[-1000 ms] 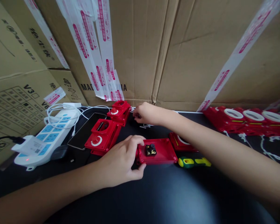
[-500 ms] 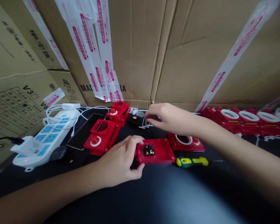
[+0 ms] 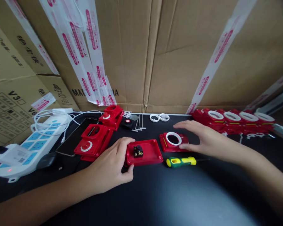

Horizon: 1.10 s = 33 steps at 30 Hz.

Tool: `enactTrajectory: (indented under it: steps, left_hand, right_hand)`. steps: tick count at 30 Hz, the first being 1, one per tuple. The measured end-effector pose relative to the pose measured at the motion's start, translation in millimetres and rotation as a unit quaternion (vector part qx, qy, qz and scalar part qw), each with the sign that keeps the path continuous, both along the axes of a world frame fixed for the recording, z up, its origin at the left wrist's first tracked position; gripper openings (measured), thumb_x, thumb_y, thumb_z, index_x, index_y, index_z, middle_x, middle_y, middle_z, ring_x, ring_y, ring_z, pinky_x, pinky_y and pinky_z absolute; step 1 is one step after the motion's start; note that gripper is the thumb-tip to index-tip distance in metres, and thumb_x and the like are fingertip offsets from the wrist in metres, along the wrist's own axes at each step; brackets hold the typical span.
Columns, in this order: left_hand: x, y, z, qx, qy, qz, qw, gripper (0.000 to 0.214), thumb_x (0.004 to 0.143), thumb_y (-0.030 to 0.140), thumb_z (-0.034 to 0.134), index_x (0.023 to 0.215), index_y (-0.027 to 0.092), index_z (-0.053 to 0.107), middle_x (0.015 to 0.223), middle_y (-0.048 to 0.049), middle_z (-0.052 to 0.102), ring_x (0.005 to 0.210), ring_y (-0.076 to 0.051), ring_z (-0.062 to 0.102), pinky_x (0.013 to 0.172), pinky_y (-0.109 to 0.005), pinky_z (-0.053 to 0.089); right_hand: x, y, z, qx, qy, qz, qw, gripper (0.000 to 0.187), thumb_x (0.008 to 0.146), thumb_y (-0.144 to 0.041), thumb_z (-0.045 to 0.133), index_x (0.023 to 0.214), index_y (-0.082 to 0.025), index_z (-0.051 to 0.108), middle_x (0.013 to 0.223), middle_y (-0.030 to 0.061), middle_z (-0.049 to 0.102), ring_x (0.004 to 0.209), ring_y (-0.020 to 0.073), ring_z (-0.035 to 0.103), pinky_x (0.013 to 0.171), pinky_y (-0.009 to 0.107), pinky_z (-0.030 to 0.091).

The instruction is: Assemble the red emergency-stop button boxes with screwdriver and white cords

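My left hand (image 3: 115, 164) grips the left end of a shallow open red plastic box (image 3: 152, 153), fingers behind it and thumb in front. A small black switch block (image 3: 138, 151) with brass contacts sits inside the box. To the right, my right hand (image 3: 202, 138) is open, fingers and thumb spread at the right end of a red cover (image 3: 164, 146) with a white ring (image 3: 174, 138). Its thumb overlaps the cover; I cannot tell whether it touches. In front of the cover lies a yellow and green screwdriver (image 3: 181, 161).
Red housings (image 3: 94, 138) stand on the left beside a dark phone (image 3: 76, 138) and a white power strip (image 3: 37, 141). Metal T-shaped pins (image 3: 138, 125) and two small white dishes (image 3: 164, 117) lie behind. Several assembled red units (image 3: 231, 122) line the right back, before cardboard (image 3: 132, 56).
My right hand has moved from above the metal pins rightward and nearer, to the red cover, and its fingers have spread. My left hand still holds the box. The view has shifted slightly right.
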<state>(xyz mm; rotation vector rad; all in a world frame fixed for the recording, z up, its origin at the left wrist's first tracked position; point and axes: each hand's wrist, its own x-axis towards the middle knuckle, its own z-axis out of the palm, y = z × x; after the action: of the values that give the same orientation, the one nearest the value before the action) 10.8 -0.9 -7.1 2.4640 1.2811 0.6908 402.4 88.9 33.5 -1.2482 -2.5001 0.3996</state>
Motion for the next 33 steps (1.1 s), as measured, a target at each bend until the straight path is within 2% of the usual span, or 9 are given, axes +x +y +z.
enactTrajectory:
  steps: [4, 9, 13, 15, 19, 23, 28, 31, 33]
  left_hand:
    - [-1.5, 3.9, -5.4, 0.011, -0.003, 0.033, 0.999, 0.067, 0.096, 0.022, 0.065, 0.157, 0.023, 0.038, 0.145, -0.0183, 0.064, 0.131, -0.038, 0.074, 0.11, -0.062, 0.066]
    - [-4.2, 8.6, -13.0, 0.066, -0.002, 0.042, 0.997, 0.064, 0.104, 0.022, 0.06, 0.163, 0.026, 0.033, 0.163, -0.0203, 0.051, 0.154, -0.041, 0.058, 0.125, -0.068, 0.056]
    - [-4.0, 10.6, -17.2, 0.072, -0.008, 0.055, 0.996, 0.055, 0.106, 0.027, 0.063, 0.156, 0.026, 0.04, 0.153, -0.0181, 0.05, 0.14, -0.039, 0.067, 0.118, -0.065, 0.063]
    - [-1.7, 11.4, -17.8, 0.077, -0.015, 0.06, 0.995, 0.054, 0.105, 0.028, 0.065, 0.154, 0.026, 0.042, 0.148, -0.0164, 0.051, 0.134, -0.038, 0.07, 0.114, -0.063, 0.065]
    - [4.6, 5.1, -8.2, 0.109, -0.012, 0.066, 0.992, 0.056, 0.102, 0.016, 0.061, 0.153, 0.026, 0.04, 0.148, -0.0168, 0.05, 0.143, -0.039, 0.061, 0.121, -0.064, 0.058]
    - [4.3, -15.4, 14.3, 0.141, -0.022, 0.069, 0.987, 0.06, 0.09, 0.004, 0.055, 0.145, 0.025, 0.046, 0.147, -0.0161, 0.05, 0.141, -0.038, 0.058, 0.12, -0.064, 0.055]
    - [4.1, -30.4, 25.2, 0.06, -0.02, -0.118, 0.991, 0.048, 0.093, 0.019, 0.067, 0.136, 0.025, 0.048, 0.124, -0.0102, 0.063, 0.111, -0.031, 0.067, 0.097, -0.048, 0.062]
    - [10.2, -27.1, 20.2, -0.035, -0.012, -0.149, 0.988, 0.068, 0.086, 0.039, 0.093, 0.134, 0.025, 0.048, 0.126, -0.0095, 0.067, 0.109, -0.032, 0.07, 0.094, -0.047, 0.063]
    - [13.5, -23.3, 17.5, -0.088, 0.0, -0.137, 0.987, 0.073, 0.081, 0.041, 0.102, 0.13, 0.025, 0.051, 0.126, -0.0082, 0.069, 0.111, -0.031, 0.071, 0.097, -0.047, 0.062]
  right_hand:
    - [-9.8, -3.7, -9.6, -0.002, 0.016, 0.02, 1.0, 0.069, 0.097, -0.061, 0.08, 0.154, -0.024, 0.066, 0.155, 0.0131, 0.073, 0.139, 0.033, 0.073, 0.117, 0.051, 0.061]
    - [-19.5, -1.6, -14.2, 0.039, 0.047, 0.011, 0.998, 0.059, 0.098, -0.054, 0.081, 0.147, -0.022, 0.071, 0.139, 0.0118, 0.081, 0.12, 0.0314, 0.081, 0.103, 0.047, 0.068]
    - [-24.6, -20.1, 9.4, 0.12, 0.093, -0.011, 0.988, 0.049, 0.101, -0.051, 0.079, 0.138, -0.021, 0.071, 0.134, 0.0143, 0.08, 0.118, 0.0325, 0.079, 0.103, 0.049, 0.065]
    - [-34.9, -42.8, 24.3, 0.158, 0.111, 0.048, 0.98, 0.049, 0.096, -0.045, 0.086, 0.137, -0.025, 0.07, 0.132, 0.0114, 0.079, 0.118, 0.0295, 0.077, 0.102, 0.043, 0.064]
    - [-70.0, -92.2, 27.7, 0.036, 0.07, 0.225, 0.971, 0.054, 0.096, -0.044, 0.088, 0.142, -0.024, 0.067, 0.13, 0.0076, 0.079, 0.113, 0.0226, 0.076, 0.097, 0.034, 0.063]
    - [-95.4, -110.4, 2.4, -0.005, 0.051, 0.23, 0.972, 0.05, 0.098, -0.04, 0.084, 0.141, -0.019, 0.07, 0.13, 0.0115, 0.079, 0.111, 0.0278, 0.075, 0.099, 0.043, 0.063]
    - [-99.2, -105.9, -17.0, -0.043, 0.084, 0.19, 0.977, 0.055, 0.096, -0.045, 0.086, 0.14, -0.017, 0.068, 0.126, 0.0132, 0.078, 0.111, 0.0311, 0.073, 0.1, 0.049, 0.062]
    - [-98.9, -104.6, -22.1, -0.055, 0.118, 0.18, 0.975, 0.056, 0.097, -0.047, 0.087, 0.139, -0.017, 0.066, 0.131, 0.0135, 0.075, 0.118, 0.0305, 0.072, 0.105, 0.049, 0.06]
    - [-98.9, -104.6, -24.0, -0.066, 0.131, 0.174, 0.974, 0.06, 0.096, -0.051, 0.088, 0.141, -0.019, 0.064, 0.137, 0.0139, 0.072, 0.124, 0.0299, 0.071, 0.107, 0.047, 0.06]
